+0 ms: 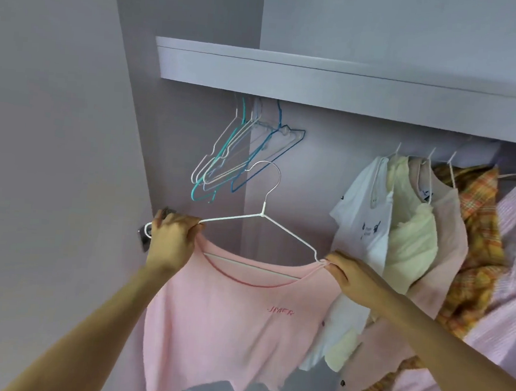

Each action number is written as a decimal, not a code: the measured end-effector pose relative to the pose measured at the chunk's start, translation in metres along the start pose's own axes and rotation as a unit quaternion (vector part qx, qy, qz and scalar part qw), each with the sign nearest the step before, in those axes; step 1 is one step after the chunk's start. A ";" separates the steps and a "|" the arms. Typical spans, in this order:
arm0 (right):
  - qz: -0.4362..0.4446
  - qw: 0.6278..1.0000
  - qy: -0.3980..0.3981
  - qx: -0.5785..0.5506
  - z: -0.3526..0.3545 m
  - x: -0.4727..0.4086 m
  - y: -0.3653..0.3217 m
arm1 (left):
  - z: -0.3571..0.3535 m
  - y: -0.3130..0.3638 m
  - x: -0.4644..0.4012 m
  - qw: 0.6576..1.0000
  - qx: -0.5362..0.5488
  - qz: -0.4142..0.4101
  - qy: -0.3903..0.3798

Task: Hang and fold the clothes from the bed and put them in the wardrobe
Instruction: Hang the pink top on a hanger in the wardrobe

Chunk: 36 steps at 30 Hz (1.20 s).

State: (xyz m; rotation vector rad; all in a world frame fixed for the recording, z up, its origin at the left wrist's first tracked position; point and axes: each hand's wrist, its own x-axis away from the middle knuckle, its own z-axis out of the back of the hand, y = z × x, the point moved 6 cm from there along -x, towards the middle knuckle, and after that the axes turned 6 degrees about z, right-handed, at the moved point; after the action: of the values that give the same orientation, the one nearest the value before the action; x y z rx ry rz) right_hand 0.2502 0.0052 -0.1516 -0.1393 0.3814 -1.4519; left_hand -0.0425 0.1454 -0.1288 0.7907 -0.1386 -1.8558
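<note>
The hanging step looks nearly done: the left hand (172,235) and right hand (342,268) each grip a shoulder of the pink top (235,314) on the white hanger (264,217) before the wardrobe, and next its hook must probably go up to the rail, hidden under the shelf (336,84).

Both forearms are bare — no sleeve reaches into view on either side. The left hand (172,235) and right hand (341,271) are bare too — no gloves, rings or watch show.

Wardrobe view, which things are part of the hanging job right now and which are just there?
In use: pink top, white hanger, left hand, right hand.
Just there: empty hangers, hung clothes, shelf.
</note>
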 end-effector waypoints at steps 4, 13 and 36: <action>-0.034 0.998 0.010 0.054 0.018 0.023 0.011 | -0.032 0.025 -0.028 0.998 0.023 0.001 -0.061; -0.178 0.968 0.119 0.132 0.042 0.041 0.012 | -0.072 0.101 -0.035 0.987 0.095 -0.025 -0.126; -0.375 0.881 0.289 0.001 0.082 -0.062 0.017 | 0.012 0.217 -0.088 0.956 -0.078 -0.236 0.156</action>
State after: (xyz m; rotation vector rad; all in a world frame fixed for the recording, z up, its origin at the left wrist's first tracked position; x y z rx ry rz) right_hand 0.2890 0.0566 -0.0702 0.1835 0.8788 -2.2650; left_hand 0.1408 0.1254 0.0161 1.0596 0.4286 -2.1197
